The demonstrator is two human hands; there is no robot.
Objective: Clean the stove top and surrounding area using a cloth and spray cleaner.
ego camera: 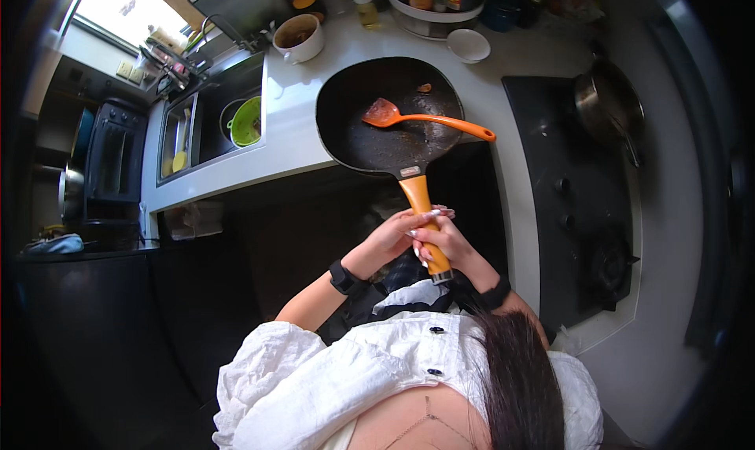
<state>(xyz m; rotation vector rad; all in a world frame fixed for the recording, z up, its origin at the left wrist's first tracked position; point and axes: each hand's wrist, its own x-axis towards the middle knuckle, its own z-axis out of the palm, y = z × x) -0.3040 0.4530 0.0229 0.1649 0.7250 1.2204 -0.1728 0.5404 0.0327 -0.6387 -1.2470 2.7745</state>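
A dark frying pan (389, 146) with residue on its inner surface is in front of me, over the countertop's edge. My left hand (396, 233) and my right hand (446, 237) both grip its yellow-orange handle (417, 195), close together with fingers overlapping. An orange spatula (436, 119) lies in the pan, its blade near the middle and its handle end reaching over the right rim. A small brown food scrap (424, 88) sits near the pan's far side. Whether the pan rests on the counter's edge or is lifted, I cannot tell.
A sink (200, 128) with a green colander (245, 122) is at left. Behind the pan stand a white pot (299, 39), a spray bottle (364, 7), a small white bowl (469, 45) and a round condiment tray (433, 17). A hob (566, 214) at right bears a metal wok (607, 105).
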